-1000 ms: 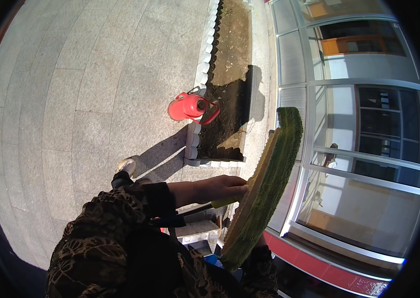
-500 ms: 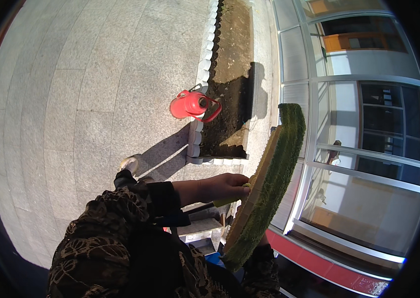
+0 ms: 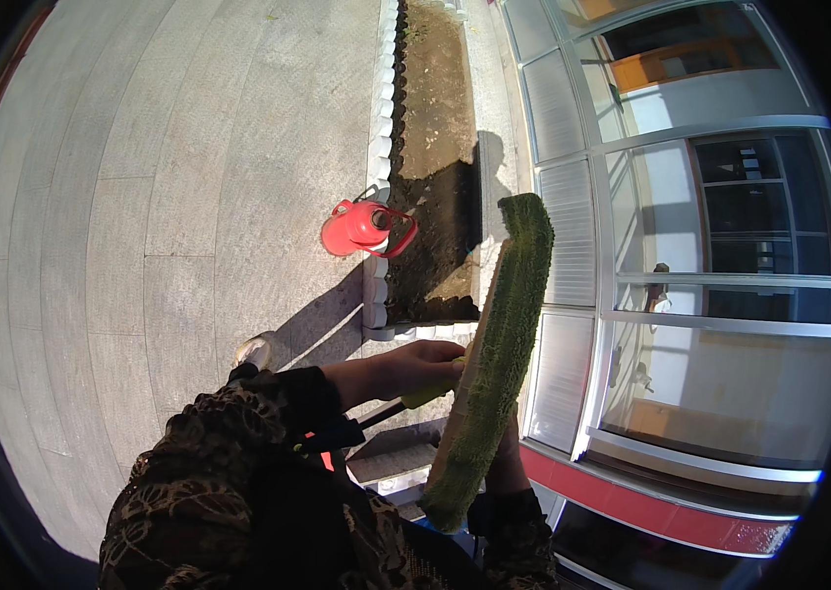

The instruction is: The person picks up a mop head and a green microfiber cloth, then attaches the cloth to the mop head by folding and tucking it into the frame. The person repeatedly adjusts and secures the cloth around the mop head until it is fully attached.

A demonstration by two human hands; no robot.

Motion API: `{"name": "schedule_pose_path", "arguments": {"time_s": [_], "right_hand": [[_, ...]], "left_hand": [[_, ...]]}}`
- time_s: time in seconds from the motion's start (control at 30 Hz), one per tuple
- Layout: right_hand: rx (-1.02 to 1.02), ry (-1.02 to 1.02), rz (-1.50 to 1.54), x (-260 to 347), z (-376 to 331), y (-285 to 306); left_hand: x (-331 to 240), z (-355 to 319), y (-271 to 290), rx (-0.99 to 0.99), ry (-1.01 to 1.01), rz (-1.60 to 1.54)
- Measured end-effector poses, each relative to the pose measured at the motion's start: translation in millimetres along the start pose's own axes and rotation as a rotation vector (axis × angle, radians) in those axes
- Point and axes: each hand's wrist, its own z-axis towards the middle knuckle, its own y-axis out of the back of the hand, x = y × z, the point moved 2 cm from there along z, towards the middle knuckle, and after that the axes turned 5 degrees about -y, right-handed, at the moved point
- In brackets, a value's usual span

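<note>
A long flat mop head with green pile [image 3: 494, 364] stands on a slant in front of me, its pile side turned to the right. My left hand [image 3: 423, 366] is closed at the back of the mop, by its yellow-green joint [image 3: 427, 395]. From that joint a dark pole [image 3: 381, 416] runs down to the lower left beneath my left arm. Behind the lower half of the mop head is my right hand [image 3: 508, 460]; the wrist shows, but its fingers are hidden by the pile.
A red thermos jug [image 3: 356, 228] stands on the grey paving [image 3: 179, 226], beside the white scalloped edging [image 3: 376, 295] of a soil bed [image 3: 435, 108]. A glazed building front [image 3: 622, 315] with a red base strip [image 3: 622, 497] rises on the right. One shoe [image 3: 256, 351] shows lower left.
The mop head has shifted left in the view and turned, so more of its green pile shows. More of my right wrist has come out beside it. My left hand keeps its hold.
</note>
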Motion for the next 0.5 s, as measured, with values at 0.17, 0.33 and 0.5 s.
{"name": "schedule_pose_path", "arguments": {"time_s": [0.17, 0.33, 0.5], "right_hand": [[-0.438, 0.263, -0.545, 26.1, -5.2, -6.7], [-0.467, 0.942, -1.365, 120.2, -45.3, -63.3], [0.087, 0.859, -2.111, 186.3, -22.0, -129.7]], "left_hand": [[0.2, 0.0, 3.2, 0.029, -0.005, -0.041], [-2.9, -2.2, 2.6, 0.01, 0.011, -0.008], [-6.6, -5.0, -0.7, 0.023, -0.021, -0.052]]}}
